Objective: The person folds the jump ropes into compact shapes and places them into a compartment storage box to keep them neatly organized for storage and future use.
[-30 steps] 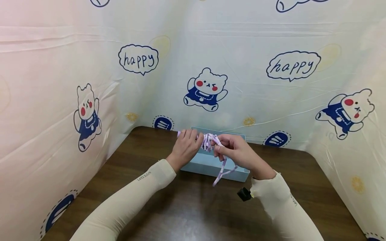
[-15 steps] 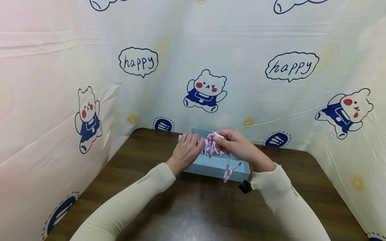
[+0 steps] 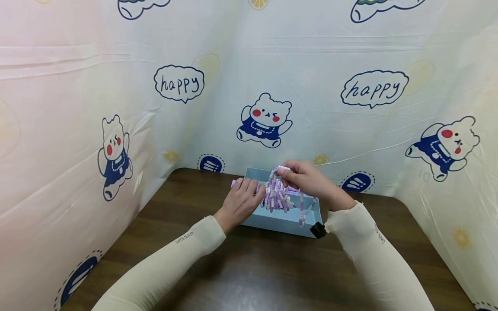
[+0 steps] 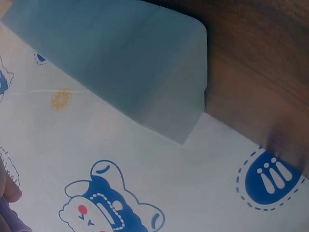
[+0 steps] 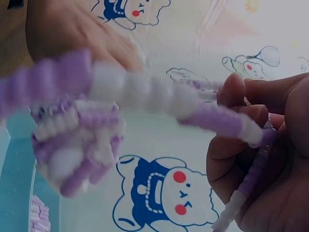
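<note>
My left hand (image 3: 242,198) grips the purple handle of a beaded jump rope, and the handle's end (image 3: 233,183) sticks out past the fingers. Beside that hand hangs a bundle of purple and white beaded rope (image 3: 275,198), coiled in many turns. My right hand (image 3: 307,179) pinches a strand between thumb and fingers, and a loose loop (image 3: 302,216) dangles below it. In the right wrist view the strand (image 5: 140,89) crosses toward my right hand (image 5: 260,145), blurred. The left wrist view shows only a fingertip (image 4: 12,192) and a bit of purple handle.
A light blue open box (image 3: 280,222) stands on the brown wooden table (image 3: 249,268) beneath the hands. Purple and white beads (image 5: 39,215) show inside it in the right wrist view. A patterned cloth (image 3: 218,116) with cartoon bears hangs behind and at the sides.
My right hand has risen slightly and moved right, drawing the strand up from the bundle. The bundle looks fuller and hangs more openly. The left hand has shifted slightly down and right.
</note>
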`<act>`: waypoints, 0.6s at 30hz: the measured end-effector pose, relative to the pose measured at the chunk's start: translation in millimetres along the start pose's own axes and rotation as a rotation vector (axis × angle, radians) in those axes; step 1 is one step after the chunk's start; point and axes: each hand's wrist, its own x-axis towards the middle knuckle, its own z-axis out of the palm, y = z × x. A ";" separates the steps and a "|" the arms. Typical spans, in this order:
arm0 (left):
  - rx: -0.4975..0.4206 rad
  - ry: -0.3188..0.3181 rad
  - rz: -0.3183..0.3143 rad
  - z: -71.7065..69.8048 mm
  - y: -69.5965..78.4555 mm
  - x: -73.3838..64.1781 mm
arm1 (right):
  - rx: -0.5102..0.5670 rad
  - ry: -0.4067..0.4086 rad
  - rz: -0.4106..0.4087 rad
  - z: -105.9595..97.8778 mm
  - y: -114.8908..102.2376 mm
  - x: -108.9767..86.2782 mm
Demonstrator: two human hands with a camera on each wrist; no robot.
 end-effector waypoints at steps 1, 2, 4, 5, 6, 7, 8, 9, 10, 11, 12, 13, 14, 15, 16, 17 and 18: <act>0.000 -0.001 0.000 -0.4 0.6 -0.3 | -0.004 -0.004 0.005 -1.3 0.2 0.6; -0.002 -0.002 0.003 -1.0 1.1 -0.6 | -0.012 -0.005 0.009 -2.7 0.6 1.1; 0.000 -0.005 0.012 -2.8 2.1 -1.0 | -0.026 0.000 0.021 -5.3 1.3 2.2; -0.002 -0.005 0.018 -3.7 2.5 -1.2 | -0.033 0.004 0.027 -6.4 1.8 2.8; -0.002 -0.004 0.025 -4.7 3.0 -1.2 | -0.041 0.010 0.034 -7.5 2.2 3.4; -0.002 -0.003 0.033 -5.6 3.4 -1.3 | -0.046 0.015 0.042 -8.5 2.6 4.0; -0.002 -0.001 0.040 -6.6 3.9 -1.3 | -0.049 0.021 0.052 -9.4 3.6 4.6; -0.001 0.000 0.046 -7.4 4.4 -1.4 | -0.050 0.027 0.064 -10.2 4.6 5.2; -0.003 0.000 0.050 -8.2 4.8 -1.5 | -0.051 0.031 0.072 -10.8 5.9 5.9; -0.006 0.001 0.053 -9.0 5.3 -1.7 | -0.052 0.032 0.077 -11.4 7.4 6.7; -0.005 0.005 0.056 -9.8 5.7 -1.9 | -0.052 0.035 0.085 -12.0 8.6 7.1; -0.005 0.010 0.059 -10.3 6.0 -2.2 | -0.050 0.040 0.092 -12.5 10.6 7.7; -0.009 0.015 0.063 -11.1 6.4 -2.4 | -0.048 0.046 0.101 -13.0 12.5 8.1; -0.011 0.019 0.068 -11.8 6.8 -2.7 | -0.047 0.052 0.109 -13.4 14.3 8.4; -0.014 0.024 0.073 -12.6 7.2 -3.0 | -0.046 0.060 0.117 -13.9 16.3 8.8; -0.019 0.029 0.078 -13.1 7.6 -3.1 | -0.047 0.071 0.124 -14.4 18.6 9.4; -0.025 0.033 0.082 -13.9 7.9 -3.2 | -0.049 0.084 0.131 -15.0 21.1 9.9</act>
